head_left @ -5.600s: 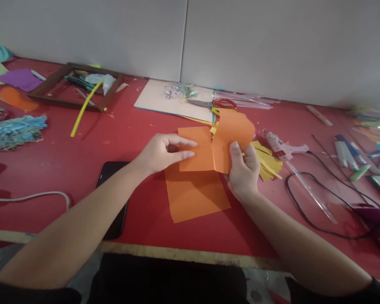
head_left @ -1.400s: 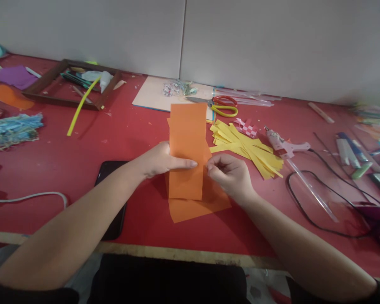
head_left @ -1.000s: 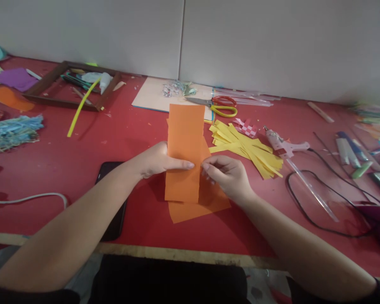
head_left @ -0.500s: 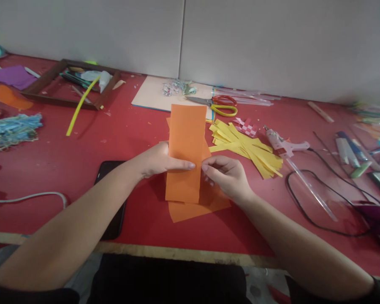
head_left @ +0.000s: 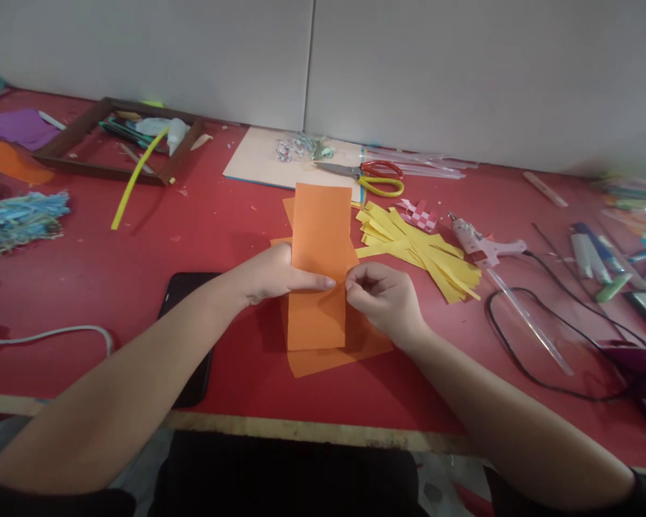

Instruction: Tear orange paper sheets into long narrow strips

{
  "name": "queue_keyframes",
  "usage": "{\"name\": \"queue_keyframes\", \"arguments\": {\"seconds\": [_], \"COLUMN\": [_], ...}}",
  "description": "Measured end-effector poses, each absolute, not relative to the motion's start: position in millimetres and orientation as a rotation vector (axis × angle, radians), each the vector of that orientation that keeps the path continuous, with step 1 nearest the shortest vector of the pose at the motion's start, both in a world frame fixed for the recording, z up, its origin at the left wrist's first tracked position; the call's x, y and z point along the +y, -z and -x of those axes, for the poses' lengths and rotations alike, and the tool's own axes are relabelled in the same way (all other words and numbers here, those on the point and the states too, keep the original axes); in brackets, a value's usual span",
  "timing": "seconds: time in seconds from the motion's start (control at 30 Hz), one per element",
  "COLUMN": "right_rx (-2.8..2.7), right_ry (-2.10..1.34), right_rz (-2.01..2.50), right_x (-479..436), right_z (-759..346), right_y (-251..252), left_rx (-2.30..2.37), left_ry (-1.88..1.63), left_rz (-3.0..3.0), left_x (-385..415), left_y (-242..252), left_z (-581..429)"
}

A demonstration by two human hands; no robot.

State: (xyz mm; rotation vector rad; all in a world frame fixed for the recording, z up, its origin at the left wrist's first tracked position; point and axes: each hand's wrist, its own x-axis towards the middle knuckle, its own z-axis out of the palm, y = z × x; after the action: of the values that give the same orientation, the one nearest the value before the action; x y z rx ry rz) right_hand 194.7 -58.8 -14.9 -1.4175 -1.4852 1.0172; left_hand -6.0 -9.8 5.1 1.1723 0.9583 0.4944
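Observation:
A tall folded orange paper [head_left: 319, 237] stands upright over the middle of the red table [head_left: 220, 222]. My left hand [head_left: 272, 273] grips its left edge, with the thumb lying across the front. My right hand [head_left: 385, 298] pinches the right edge with curled fingers. Under them a flat orange sheet [head_left: 344, 352] lies on the table.
Yellow paper strips [head_left: 420, 248], a small pink woven piece [head_left: 417, 214], scissors [head_left: 369, 177] and a glue gun [head_left: 481, 244] with black cord lie to the right. A black phone [head_left: 188, 337] is by my left forearm. A wooden frame [head_left: 113, 140] and blue shreds [head_left: 19, 219] are far left.
Over the last seconds the orange paper went from open and spread to a narrow folded strip held upright. In the last half second it shifted slightly right; my right fingers closed on its edge.

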Motion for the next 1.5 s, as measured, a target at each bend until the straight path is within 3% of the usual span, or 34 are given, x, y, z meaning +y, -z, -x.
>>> {"name": "queue_keyframes", "arguments": {"seconds": [0.6,1.07,1.37,1.5], "right_rx": [-1.366,-0.983,-1.037,-1.224], "right_ry": [-0.598,-1.212,-1.032,-0.909], "right_rz": [1.610,1.230,1.197,1.243], "right_x": [-40.6,-41.4,-44.0,-48.2], "right_z": [-218.3,-202.3,-198.2,-198.1], "right_y": [13.9,24.2,25.7,22.8], "left_rx": [0.993,1.071,0.957,0.908], "left_ry": [-0.548,-0.238,-0.096,-0.426], "left_rz": [-1.022,-1.193,-1.300,-1.299], "left_x": [-10.0,-16.6,-17.5,-15.2], "left_y": [-3.1,-18.1,-18.7,-14.8], "left_z": [5.8,5.5,6.7,4.6]}}
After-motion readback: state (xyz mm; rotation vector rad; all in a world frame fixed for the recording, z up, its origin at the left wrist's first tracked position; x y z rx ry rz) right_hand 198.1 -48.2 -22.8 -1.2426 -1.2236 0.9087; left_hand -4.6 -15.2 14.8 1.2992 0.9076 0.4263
